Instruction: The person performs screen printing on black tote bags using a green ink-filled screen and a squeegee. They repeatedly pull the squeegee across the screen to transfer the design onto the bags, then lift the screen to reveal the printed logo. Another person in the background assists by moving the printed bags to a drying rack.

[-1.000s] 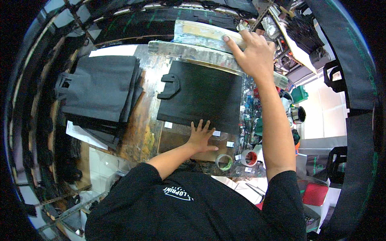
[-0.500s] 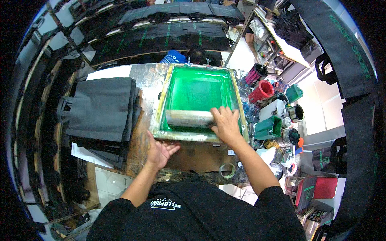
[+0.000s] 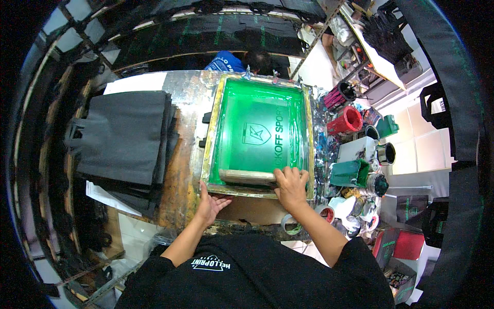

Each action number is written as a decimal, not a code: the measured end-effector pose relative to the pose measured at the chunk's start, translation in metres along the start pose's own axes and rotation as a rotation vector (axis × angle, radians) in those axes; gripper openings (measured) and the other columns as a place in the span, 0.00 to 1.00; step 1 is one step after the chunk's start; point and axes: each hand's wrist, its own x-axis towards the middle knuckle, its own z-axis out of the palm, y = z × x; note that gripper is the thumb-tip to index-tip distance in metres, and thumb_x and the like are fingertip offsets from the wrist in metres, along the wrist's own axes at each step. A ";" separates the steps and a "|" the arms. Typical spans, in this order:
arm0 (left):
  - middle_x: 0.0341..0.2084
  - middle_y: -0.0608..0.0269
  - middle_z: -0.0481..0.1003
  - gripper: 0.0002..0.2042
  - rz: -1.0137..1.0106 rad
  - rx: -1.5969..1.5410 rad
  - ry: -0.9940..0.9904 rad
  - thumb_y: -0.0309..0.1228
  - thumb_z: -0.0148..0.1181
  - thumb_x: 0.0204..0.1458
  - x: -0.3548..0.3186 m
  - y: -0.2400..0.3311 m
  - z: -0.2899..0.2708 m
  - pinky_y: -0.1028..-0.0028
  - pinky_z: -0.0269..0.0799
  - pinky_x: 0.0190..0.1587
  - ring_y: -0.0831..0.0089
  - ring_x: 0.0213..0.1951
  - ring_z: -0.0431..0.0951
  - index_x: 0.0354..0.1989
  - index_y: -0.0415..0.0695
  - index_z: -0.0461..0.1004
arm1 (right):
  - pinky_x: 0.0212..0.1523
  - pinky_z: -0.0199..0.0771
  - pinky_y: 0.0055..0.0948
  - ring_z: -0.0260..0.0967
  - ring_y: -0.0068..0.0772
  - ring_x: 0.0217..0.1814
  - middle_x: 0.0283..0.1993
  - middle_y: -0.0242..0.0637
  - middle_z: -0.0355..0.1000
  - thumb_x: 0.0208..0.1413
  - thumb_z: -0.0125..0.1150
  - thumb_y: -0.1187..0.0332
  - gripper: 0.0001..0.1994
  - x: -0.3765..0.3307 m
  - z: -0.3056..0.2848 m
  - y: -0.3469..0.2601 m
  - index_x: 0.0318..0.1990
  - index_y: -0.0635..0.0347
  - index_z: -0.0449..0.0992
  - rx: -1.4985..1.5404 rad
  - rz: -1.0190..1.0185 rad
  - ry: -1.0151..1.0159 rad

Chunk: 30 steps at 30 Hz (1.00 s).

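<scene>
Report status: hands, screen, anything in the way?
Right hand gripping long greyish squeegee, near end of rectangular green-inked screen. Left hand open at screen's near-left corner. Pale round tape roll beside right forearm.

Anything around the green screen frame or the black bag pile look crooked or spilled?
The black bag pile looks untidy: its edges don't line up, and a white sheet slants out beneath. No fresh spill stands out around the green screen frame.

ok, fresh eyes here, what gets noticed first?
Bright green screen in its frame at the centre, with the right hand gripping a squeegee at the near end. The left hand is at the frame's near left corner. Next, the stack of black bags on the left and the red container on the right.
</scene>
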 end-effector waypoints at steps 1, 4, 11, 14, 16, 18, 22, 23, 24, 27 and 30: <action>0.74 0.29 0.54 0.58 0.001 0.000 0.016 0.79 0.35 0.59 -0.001 0.001 0.003 0.49 0.65 0.73 0.36 0.72 0.62 0.80 0.37 0.38 | 0.59 0.59 0.52 0.67 0.44 0.56 0.47 0.36 0.69 0.39 0.81 0.68 0.31 0.008 0.004 0.001 0.53 0.48 0.73 -0.002 0.018 0.016; 0.74 0.29 0.55 0.57 -0.048 -0.018 0.096 0.78 0.35 0.61 -0.007 0.009 0.012 0.48 0.65 0.73 0.37 0.73 0.62 0.80 0.37 0.38 | 0.59 0.59 0.53 0.68 0.44 0.55 0.47 0.35 0.70 0.39 0.80 0.69 0.30 0.042 0.016 0.015 0.53 0.48 0.73 -0.020 0.037 0.054; 0.70 0.32 0.63 0.54 -0.038 0.020 -0.008 0.76 0.31 0.63 -0.011 0.014 0.009 0.48 0.67 0.72 0.43 0.69 0.69 0.78 0.33 0.44 | 0.57 0.61 0.54 0.70 0.41 0.55 0.47 0.33 0.72 0.42 0.80 0.65 0.30 0.158 0.039 0.072 0.55 0.44 0.74 -0.137 0.011 0.161; 0.71 0.33 0.62 0.55 -0.065 -0.009 0.015 0.76 0.32 0.62 -0.007 0.008 0.003 0.49 0.67 0.72 0.44 0.70 0.68 0.78 0.34 0.44 | 0.55 0.62 0.53 0.70 0.41 0.55 0.48 0.33 0.72 0.41 0.81 0.64 0.31 0.208 0.052 0.098 0.55 0.44 0.73 -0.153 -0.033 0.251; 0.71 0.33 0.61 0.56 -0.103 -0.031 0.064 0.77 0.32 0.62 -0.002 0.005 0.000 0.49 0.68 0.72 0.43 0.71 0.67 0.79 0.34 0.43 | 0.56 0.62 0.52 0.70 0.42 0.55 0.48 0.34 0.72 0.42 0.82 0.64 0.30 0.240 0.060 0.112 0.54 0.46 0.72 -0.185 -0.034 0.254; 0.74 0.30 0.54 0.61 -0.134 -0.011 0.022 0.80 0.34 0.57 0.001 0.009 0.003 0.50 0.66 0.73 0.39 0.74 0.61 0.79 0.33 0.37 | 0.56 0.62 0.52 0.70 0.42 0.56 0.49 0.34 0.73 0.42 0.82 0.62 0.30 0.264 0.061 0.124 0.53 0.46 0.72 -0.187 -0.033 0.240; 0.67 0.26 0.63 0.66 -0.320 0.085 0.097 0.85 0.35 0.51 0.015 0.011 -0.006 0.50 0.71 0.69 0.38 0.68 0.68 0.74 0.24 0.45 | 0.56 0.62 0.55 0.70 0.42 0.62 0.54 0.34 0.75 0.46 0.82 0.56 0.33 0.302 0.056 0.142 0.58 0.45 0.71 -0.173 -0.009 0.095; 0.61 0.28 0.70 0.62 -0.427 0.119 0.067 0.83 0.33 0.54 0.024 0.006 -0.029 0.51 0.74 0.66 0.42 0.64 0.74 0.70 0.25 0.54 | 0.56 0.62 0.56 0.70 0.43 0.63 0.55 0.34 0.75 0.46 0.82 0.56 0.34 0.310 0.053 0.147 0.60 0.45 0.70 -0.162 -0.008 0.047; 0.56 0.30 0.78 0.60 -0.533 0.150 0.040 0.82 0.32 0.57 0.029 0.006 -0.047 0.52 0.78 0.63 0.46 0.59 0.81 0.67 0.25 0.64 | 0.56 0.62 0.57 0.70 0.44 0.64 0.55 0.35 0.75 0.47 0.82 0.55 0.35 0.315 0.051 0.150 0.62 0.44 0.70 -0.149 -0.010 -0.002; 0.36 0.40 0.84 0.50 -0.518 0.653 -0.115 0.78 0.40 0.59 0.036 0.067 -0.026 0.58 0.83 0.47 0.55 0.42 0.86 0.41 0.30 0.79 | 0.59 0.63 0.59 0.70 0.43 0.63 0.56 0.34 0.75 0.47 0.81 0.58 0.36 0.316 0.039 0.147 0.64 0.45 0.70 -0.159 -0.022 0.081; 0.26 0.54 0.80 0.34 0.213 1.334 0.092 0.64 0.58 0.63 0.073 0.118 0.026 0.64 0.77 0.36 0.66 0.31 0.80 0.36 0.37 0.80 | 0.58 0.62 0.57 0.69 0.42 0.62 0.56 0.33 0.74 0.45 0.81 0.61 0.35 0.305 0.049 0.149 0.62 0.45 0.71 -0.182 0.006 0.166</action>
